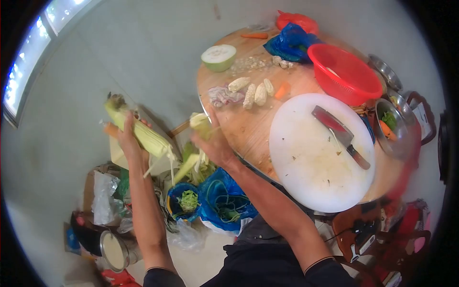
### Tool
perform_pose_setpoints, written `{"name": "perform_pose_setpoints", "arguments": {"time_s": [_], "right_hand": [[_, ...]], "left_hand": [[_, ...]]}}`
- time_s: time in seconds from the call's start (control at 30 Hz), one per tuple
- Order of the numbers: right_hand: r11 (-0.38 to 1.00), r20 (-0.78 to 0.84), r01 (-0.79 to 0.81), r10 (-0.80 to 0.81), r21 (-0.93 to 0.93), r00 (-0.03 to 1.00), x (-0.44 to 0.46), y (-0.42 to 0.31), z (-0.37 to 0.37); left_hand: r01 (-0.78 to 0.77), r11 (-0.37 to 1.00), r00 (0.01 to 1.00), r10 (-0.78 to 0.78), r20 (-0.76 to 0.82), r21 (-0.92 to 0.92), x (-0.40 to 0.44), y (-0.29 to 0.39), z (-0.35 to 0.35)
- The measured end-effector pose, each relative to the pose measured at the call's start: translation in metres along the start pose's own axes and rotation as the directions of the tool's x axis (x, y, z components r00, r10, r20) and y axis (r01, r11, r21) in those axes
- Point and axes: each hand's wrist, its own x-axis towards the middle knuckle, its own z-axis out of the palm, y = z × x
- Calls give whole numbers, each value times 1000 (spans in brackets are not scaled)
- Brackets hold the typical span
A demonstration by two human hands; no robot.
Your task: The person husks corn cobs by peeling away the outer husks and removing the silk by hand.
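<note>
My left hand [128,136] is closed around an ear of corn [146,136] in its pale green husk. Brown silk tops the ear's upper left end, and torn strips hang from its lower end. To the right, my right hand [213,143] grips a piece of corn husk [200,123] with a pale broken end, and loose leaves dangle beneath it. This piece is apart from the ear. Below both hands are a blue-lined bin [173,205] with green scraps in it and a blue plastic bag [220,184].
A round wooden table [239,126] bears a white cutting board [296,158] with a cleaver [337,126], a red basin [344,71], several corn cobs [260,94], a cut melon [219,58] and carrot pieces [283,90]. Metal bowls [392,126] stand at its right edge.
</note>
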Motion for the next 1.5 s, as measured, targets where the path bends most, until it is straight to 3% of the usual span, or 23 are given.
{"name": "perform_pose_setpoints", "arguments": {"time_s": [0.03, 0.07, 0.13, 0.17, 0.2, 0.27, 0.3, 0.37, 0.47, 0.53, 0.6, 0.63, 0.7, 0.73, 0.8, 0.83, 0.9, 1.0, 1.13, 1.2, 1.33, 1.4, 1.5], "right_hand": [[962, 4, 104, -107, -251, 994, -1, 17, 4], [962, 4, 110, -112, -249, 994, -3, 31, 3], [785, 118, 47, 33, -618, 992, -6, 40, -9], [903, 93, -160, 213, -398, 973, -6, 38, -16], [902, 93, -160, 214, -401, 972, -4, 16, -29], [854, 420, -343, 497, -392, 759, 5, -38, -56], [851, 412, -341, 498, -399, 763, -3, -46, -61], [961, 315, -233, 269, -147, 910, -34, -59, -68], [931, 303, -291, 349, -221, 887, -54, -90, -92], [940, 234, -303, 334, -157, 913, -64, -106, -101], [890, 96, -291, 343, -352, 934, -72, -133, -113], [893, 82, -284, 331, -350, 940, -76, -132, -121], [823, 64, -80, 140, -563, 988, -81, -131, -132], [824, 52, -84, 137, -560, 989, -82, -135, -136], [787, -173, -164, 75, -594, 982, -82, -149, -141], [788, -174, -163, 71, -594, 982, -79, -156, -144], [897, -246, -71, -42, -435, 968, -69, -166, -151], [966, -248, -61, -3, -251, 969, -53, -165, -147], [962, -238, -126, 67, -243, 969, -42, -149, -150], [993, -282, -116, 112, 1, 953, -44, -140, -149], [986, -337, -165, 150, -17, 929, -63, -142, -142], [987, -366, -58, 109, 148, 924, -74, -141, -132], [995, -350, 25, 10, 97, 937, -85, -137, -130]], "left_hand": [[29, 999, 997, -30, 67, 22, -7, 1, -1], [53, 998, 989, -58, 133, 43, -13, 1, -1], [141, 990, 967, -143, 211, 26, -27, -9, -3], [238, 971, 928, -234, 291, 23, -35, -17, -3], [239, 971, 928, -235, 291, 21, -44, -27, 2], [337, 932, 884, -265, 384, -133, -62, -49, 15], [342, 929, 881, -266, 391, -140, -67, -65, 16], [382, 924, 801, -314, 509, -31, -78, -91, 19], [310, 950, 789, -272, 552, 25, -113, -93, 56], [350, 936, 753, -265, 602, -26, -139, -84, 80], [395, 916, 711, -259, 653, -68, -152, -81, 87], [414, 910, 659, -310, 685, 13, -155, -81, 86], [413, 905, 607, -356, 710, 101, -165, -81, 87], [413, 904, 597, -358, 717, 108, -169, -82, 88], [412, 910, 580, -296, 759, 40, -174, -82, 90], [410, 911, 578, -294, 761, 40, -176, -83, 91], [327, 933, 618, -330, 714, 149, -179, -83, 92], [271, 945, 609, -315, 728, 183, -187, -86, 95], [166, 953, 606, -300, 737, 252, -194, -82, 98], [420, 906, 600, -323, 732, 55, -191, -85, 98], [416, 909, 667, -282, 690, -30, -179, -92, 102], [486, 872, 668, -328, 668, -58, -175, -96, 102], [554, 821, 702, -373, 606, -137, -173, -94, 113]]}}
